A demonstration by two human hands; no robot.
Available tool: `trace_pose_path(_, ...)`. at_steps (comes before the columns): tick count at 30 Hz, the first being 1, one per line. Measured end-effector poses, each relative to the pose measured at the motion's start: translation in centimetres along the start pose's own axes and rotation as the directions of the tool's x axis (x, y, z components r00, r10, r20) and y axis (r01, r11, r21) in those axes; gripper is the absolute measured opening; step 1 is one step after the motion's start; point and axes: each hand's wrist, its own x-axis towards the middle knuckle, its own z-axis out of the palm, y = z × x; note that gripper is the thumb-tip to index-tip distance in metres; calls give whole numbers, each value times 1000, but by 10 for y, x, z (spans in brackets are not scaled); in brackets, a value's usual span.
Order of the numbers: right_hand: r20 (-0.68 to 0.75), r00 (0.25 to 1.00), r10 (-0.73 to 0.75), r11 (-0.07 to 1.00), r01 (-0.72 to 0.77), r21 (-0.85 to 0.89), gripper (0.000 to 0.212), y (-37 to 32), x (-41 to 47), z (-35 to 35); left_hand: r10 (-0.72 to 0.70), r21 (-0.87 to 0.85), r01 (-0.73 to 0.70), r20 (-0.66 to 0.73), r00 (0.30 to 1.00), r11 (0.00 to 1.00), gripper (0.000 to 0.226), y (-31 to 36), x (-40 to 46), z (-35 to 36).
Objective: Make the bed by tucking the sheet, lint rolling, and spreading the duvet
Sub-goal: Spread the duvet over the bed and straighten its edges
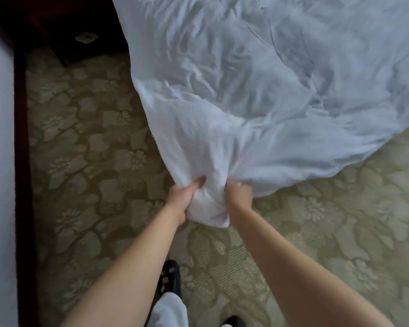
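A large white duvet [257,86] fills the upper right of the head view, wrinkled and billowing, its lower edge hanging over the carpet. One corner is bunched up at the frame's middle. My left hand [183,199] grips that corner from the left, thumb up against the cloth. My right hand [239,197] grips the same bunch from the right, fingers buried in the fabric. Both arms are stretched forward. The bed itself is hidden beneath the duvet.
Green floral carpet [85,142] covers the floor. A white wall with a dark baseboard [21,138] runs along the left. Dark wooden furniture [64,27] stands at the top left. My dark shoes [170,277] are near the bottom.
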Motion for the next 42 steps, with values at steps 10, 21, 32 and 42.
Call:
trace_pose_path(10, 65, 990, -122, 919, 138, -369, 40, 4, 35, -1, -203, -40, 211, 155, 967, 977, 45, -18, 32, -22)
trace_pose_path(21, -37, 995, 87, 941, -95, -325, 49, 71, 113, -12, -167, 403, 185, -78, 983, 896, 61, -52, 101, -3)
trace_pose_path(32, 0, 1000, 13, 963, -12, -269, 47, 5, 175, 20, 7, 424, -139, 298, 954, 895, 44, 56, 137, 64)
trace_pose_path(42, -106, 951, -291, 819, 190, -542, 51, -88, 216, -12, 11, 642, -102, 144, 990, 760, 60, 99, 173, 151)
